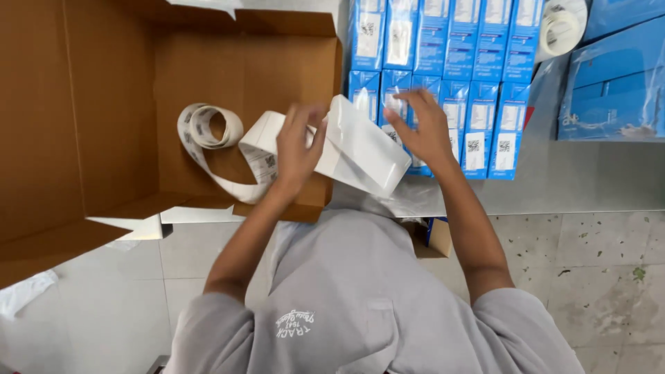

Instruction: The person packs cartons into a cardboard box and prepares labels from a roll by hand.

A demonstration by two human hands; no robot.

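Left hand [296,149] pinches a long white paper label strip [346,149], fingers pressed on its upper edge. Right hand [424,128] reaches to the strip's far end, fingers spread; contact uncertain. The strip trails left over the open brown cardboard carton [104,125], its curled end inside. Step, as judged: peeling a label. Next calls for a clean pull beside the blue rectangular boxes [478,118].

Both bare forearms reach forward from grey sleeves and converge, the left hand [296,149] with fingers curled in a closed grip, the right hand [426,128] bent at the wrist with fingers pinching downward.
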